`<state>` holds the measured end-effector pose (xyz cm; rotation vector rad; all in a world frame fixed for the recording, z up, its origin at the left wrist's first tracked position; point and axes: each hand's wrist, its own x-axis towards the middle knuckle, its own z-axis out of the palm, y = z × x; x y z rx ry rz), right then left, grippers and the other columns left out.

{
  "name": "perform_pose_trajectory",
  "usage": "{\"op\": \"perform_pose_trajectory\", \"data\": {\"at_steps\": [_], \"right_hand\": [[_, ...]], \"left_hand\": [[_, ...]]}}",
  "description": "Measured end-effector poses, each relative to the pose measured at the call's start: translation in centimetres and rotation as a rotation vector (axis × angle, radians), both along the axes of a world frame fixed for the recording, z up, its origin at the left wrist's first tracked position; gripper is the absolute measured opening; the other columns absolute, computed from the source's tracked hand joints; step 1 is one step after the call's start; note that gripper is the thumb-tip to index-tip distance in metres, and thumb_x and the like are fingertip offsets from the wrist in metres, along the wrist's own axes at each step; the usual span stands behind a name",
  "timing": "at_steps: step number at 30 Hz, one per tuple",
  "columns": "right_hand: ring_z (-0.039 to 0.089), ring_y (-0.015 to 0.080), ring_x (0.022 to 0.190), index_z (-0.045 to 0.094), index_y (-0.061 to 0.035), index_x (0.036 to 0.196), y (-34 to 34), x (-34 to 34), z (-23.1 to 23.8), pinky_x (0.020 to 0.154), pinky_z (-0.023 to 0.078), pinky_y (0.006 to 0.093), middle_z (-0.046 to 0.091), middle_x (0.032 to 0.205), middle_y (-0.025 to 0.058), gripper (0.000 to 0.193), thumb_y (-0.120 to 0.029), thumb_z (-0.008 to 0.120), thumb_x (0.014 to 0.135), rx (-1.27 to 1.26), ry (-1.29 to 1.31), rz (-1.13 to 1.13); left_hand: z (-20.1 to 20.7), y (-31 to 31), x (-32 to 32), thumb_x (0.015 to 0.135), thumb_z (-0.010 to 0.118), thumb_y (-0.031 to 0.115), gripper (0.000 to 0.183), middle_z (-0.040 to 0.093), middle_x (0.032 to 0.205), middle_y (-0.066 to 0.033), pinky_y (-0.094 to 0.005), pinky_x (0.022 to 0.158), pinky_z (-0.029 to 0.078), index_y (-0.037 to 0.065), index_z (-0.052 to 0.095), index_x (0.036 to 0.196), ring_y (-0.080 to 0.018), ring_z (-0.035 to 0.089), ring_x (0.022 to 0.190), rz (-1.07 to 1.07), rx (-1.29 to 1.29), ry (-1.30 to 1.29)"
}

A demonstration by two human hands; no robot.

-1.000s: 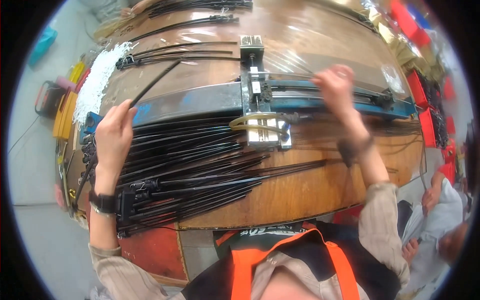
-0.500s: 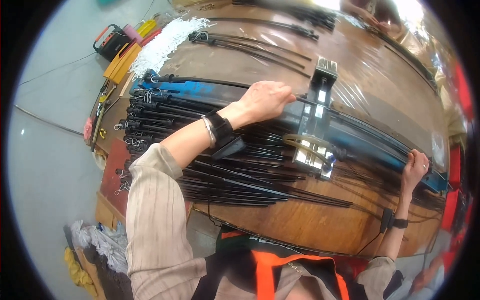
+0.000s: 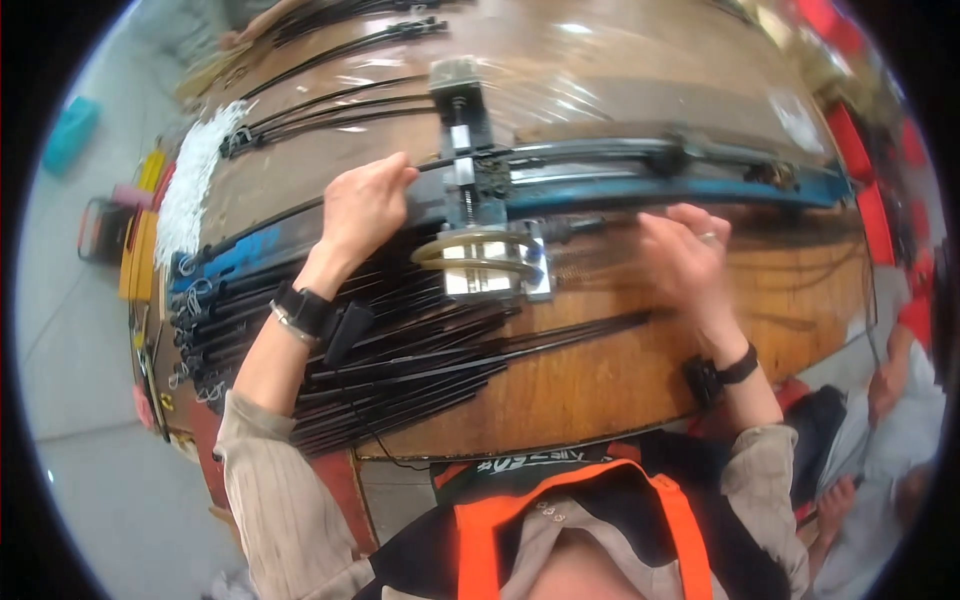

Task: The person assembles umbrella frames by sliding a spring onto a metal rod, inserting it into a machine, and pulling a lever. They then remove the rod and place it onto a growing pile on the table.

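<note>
Since the earlier frame, both hands close in on the upright metal clamp fixture (image 3: 470, 190): left hand (image 3: 365, 205) pinches a thin black rod (image 3: 440, 165) beside it; right hand (image 3: 680, 250) rests half-curled, empty, on the brown wooden counter (image 3: 620, 380). Feeding the rod straight along the blue-grey rail (image 3: 640, 185) likely prevents snagging.

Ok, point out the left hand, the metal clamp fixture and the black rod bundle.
left hand (image 3: 362, 205), head view, back of the hand
metal clamp fixture (image 3: 487, 268), head view, shiny base plate
black rod bundle (image 3: 400, 375), head view, mid-length
</note>
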<state>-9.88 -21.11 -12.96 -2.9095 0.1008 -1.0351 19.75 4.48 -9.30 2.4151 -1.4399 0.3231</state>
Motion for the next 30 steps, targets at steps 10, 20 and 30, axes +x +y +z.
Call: {"op": "perform_pose_trajectory", "data": {"at_steps": [10, 20, 30], "right_hand": [[0.058, 0.0245, 0.091, 0.066, -0.0061, 0.109, 3.4, 2.9, 0.0, 0.08, 0.037, 0.0363, 0.065, 0.091, 0.0057, 0.029, -0.009, 0.07, 0.08, 0.184, -0.067, 0.128], [0.056, 0.0298, 0.083, 0.062, -0.0042, 0.094, 1.9, 3.6, -0.8, 0.069, 0.042, 0.04, 0.059, 0.082, 0.0116, 0.016, -0.011, 0.068, 0.081, 0.455, 0.025, 0.226], [0.058, 0.0264, 0.08, 0.056, -0.0102, 0.08, 5.1, -5.9, -3.6, 0.071, 0.044, 0.0358, 0.056, 0.076, 0.0074, 0.021, -0.018, 0.073, 0.07, -0.06, 0.428, 0.112]], "left_hand": [[-0.4, 0.0, -0.2, 0.094, 0.056, 0.024, 0.02, 0.063, 0.076, -0.0152, -0.0478, 0.061, 0.046, 0.007, 0.054, 0.082, -0.0393, 0.061, 0.073, -0.001, 0.028, -0.002], [-2.2, -0.4, 0.9, 0.093, 0.058, 0.019, 0.014, 0.063, 0.073, -0.0105, -0.0428, 0.059, 0.048, 0.01, 0.055, 0.082, -0.0328, 0.063, 0.069, -0.112, -0.109, -0.214], [0.7, 4.4, 1.9, 0.088, 0.063, 0.014, 0.021, 0.064, 0.093, -0.0063, -0.0433, 0.079, 0.046, 0.011, 0.062, 0.109, -0.0271, 0.061, 0.091, -0.128, -0.169, -0.655]]}}
